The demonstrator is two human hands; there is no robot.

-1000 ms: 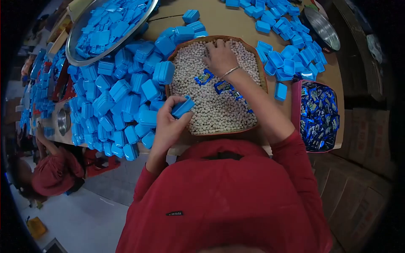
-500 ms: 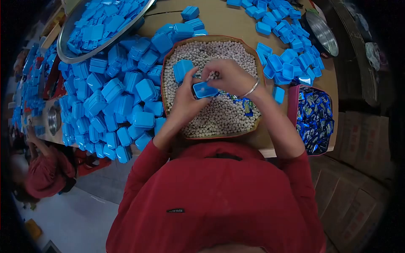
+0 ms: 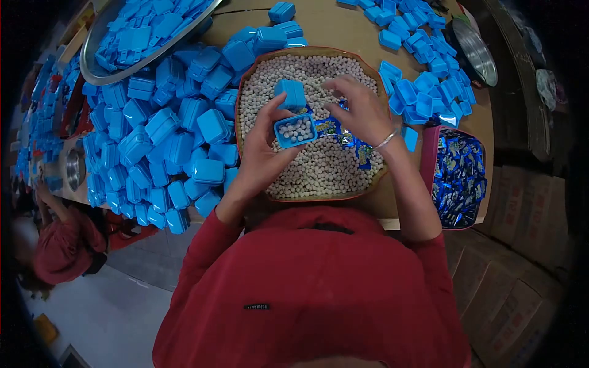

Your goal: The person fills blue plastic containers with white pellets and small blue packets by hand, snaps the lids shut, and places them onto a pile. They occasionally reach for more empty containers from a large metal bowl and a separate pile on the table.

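My left hand [image 3: 261,153] grips a small blue plastic box [image 3: 281,140], its open side up and several pale round beads [image 3: 299,130] inside. Just beyond it, by my left fingertips, is another blue box-shaped piece [image 3: 291,93]; whether it is joined to the first cannot be made out. My right hand [image 3: 363,113] hovers to the right with thumb and fingers apart and nothing visible between them. Beneath both hands lies a red-rimmed tray [image 3: 247,69] filled with the same kind of beads, with shiny blue packets [image 3: 362,153] on top.
Closed blue boxes [image 3: 162,129] are heaped left of the tray, below a metal basin [image 3: 92,72] of flat blue pieces. Open blue boxes [image 3: 423,104] lie at right, above a pink-rimmed container [image 3: 427,153] of blue packets. Another person [image 3: 67,245] sits at far left.
Beads now lie in the box, which has tilted toward me. My right hand has let go of its beads and moved right, fingers spreading. The second blue piece has shifted right.
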